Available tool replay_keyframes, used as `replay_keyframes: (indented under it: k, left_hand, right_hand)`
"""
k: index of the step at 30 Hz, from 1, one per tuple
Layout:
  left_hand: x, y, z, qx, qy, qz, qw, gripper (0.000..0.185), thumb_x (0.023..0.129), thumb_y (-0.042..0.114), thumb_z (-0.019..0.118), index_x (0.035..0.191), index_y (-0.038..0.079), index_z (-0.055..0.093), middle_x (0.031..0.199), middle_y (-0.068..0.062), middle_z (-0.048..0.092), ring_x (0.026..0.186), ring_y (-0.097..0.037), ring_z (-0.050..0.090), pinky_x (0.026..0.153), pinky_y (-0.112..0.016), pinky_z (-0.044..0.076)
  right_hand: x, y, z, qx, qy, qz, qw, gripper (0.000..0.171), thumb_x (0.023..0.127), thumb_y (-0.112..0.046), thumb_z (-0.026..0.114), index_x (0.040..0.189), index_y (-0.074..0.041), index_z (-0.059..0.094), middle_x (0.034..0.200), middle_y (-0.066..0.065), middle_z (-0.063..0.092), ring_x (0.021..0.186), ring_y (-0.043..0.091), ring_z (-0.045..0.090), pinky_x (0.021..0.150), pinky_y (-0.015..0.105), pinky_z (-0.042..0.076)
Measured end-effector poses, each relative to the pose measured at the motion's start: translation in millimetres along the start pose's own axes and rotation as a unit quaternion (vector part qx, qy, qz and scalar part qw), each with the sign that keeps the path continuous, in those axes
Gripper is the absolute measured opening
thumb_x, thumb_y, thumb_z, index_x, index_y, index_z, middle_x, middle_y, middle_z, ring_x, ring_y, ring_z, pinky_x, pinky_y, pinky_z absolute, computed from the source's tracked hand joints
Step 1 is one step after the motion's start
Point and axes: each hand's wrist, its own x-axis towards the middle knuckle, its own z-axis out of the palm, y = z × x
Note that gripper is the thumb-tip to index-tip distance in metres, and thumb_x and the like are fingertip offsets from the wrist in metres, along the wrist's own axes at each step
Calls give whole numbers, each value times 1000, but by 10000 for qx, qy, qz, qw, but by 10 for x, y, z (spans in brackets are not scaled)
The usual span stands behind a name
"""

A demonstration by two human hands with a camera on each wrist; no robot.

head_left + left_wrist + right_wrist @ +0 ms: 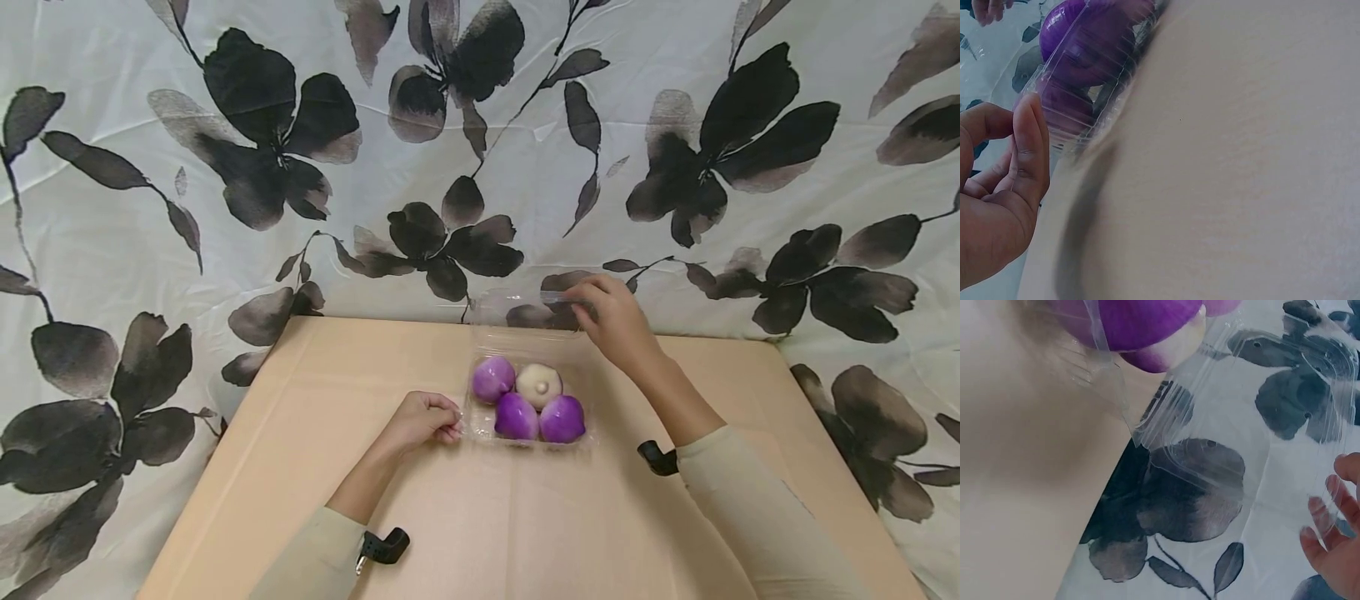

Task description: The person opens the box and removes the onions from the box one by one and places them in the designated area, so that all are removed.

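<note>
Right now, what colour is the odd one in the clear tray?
Creamy white bulb; the head view shows it best.

The place looked like a makeshift recording corner indoors rather than a working kitchen or shop. A white cloth [525, 150] printed with large black and grey flowers hung as a backdrop and spilled down past both sides, hiding whatever room lay behind it. In front of it stood a plain beige table [480, 517] with creases running across its covering. Small black devices [384, 546] were strapped at the person's wrists. No furniture, appliances or walls showed beyond the cloth.
</note>
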Motion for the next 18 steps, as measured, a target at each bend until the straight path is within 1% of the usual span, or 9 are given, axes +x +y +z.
replay_keyframes:
  k: [5, 8, 11, 15, 18]
  left_hand:
    - [-6, 5, 1, -15, -19, 13, 10000, 20, 91, -7, 61, 104, -23, 62, 70, -7, 71, 58, -11, 69, 55, -19, 61]
    - [-7, 3, -5, -1, -20, 15, 10000, 21, 92, -7, 61, 104, -23, 62, 71, -8, 72, 59, -11, 69, 55, -19, 62]
    - [-6, 6, -10, 6, 3, -1, 10000, 21, 91, -7, 61, 104, -23, 62, 72, -10, 72, 59, -11, 69, 55, -20, 62]
    - [-11, 10, -10, 13, -3, 24, 10000, 20, 91, -7, 61, 104, -22, 63, 73, -10, 73, 59, -11, 69, 55, -20, 62]
    - [-16, 12, -6, 17, -32, 41, 10000, 20, 92, -6, 62, 104, -22, 63, 72, -8, 72, 59, -11, 69, 56, -20, 62]
  right_hand:
    - [-17, 96, -25, 385, -79, 809, 9959, 18, 95, -1, 71, 112, -4, 72, 114, 15, 66, 105, 34, 64, 84, 49, 55]
    - [-36, 168, -7, 728, -75, 1145, 9907, 22, 97, -1, 67, 119, -2, 70, 118, 17, 64, 107, 33, 63, 90, 51, 58]
    - [-58, 233, 28, 1101, -67, 1478, 9828, 28, 99, 0, 64, 127, 0, 66, 122, 20, 63, 110, 33, 62, 93, 51, 61]
    - [-101, 330, 108, 1443, -25, 1900, 9711, 42, 101, 0, 61, 141, 1, 54, 131, 22, 62, 121, 38, 62, 99, 53, 59]
    - [-149, 385, 171, 1636, 50, 2135, 9631, 51, 101, 0, 61, 149, 1, 45, 136, 24, 61, 125, 39, 62, 101, 52, 57]
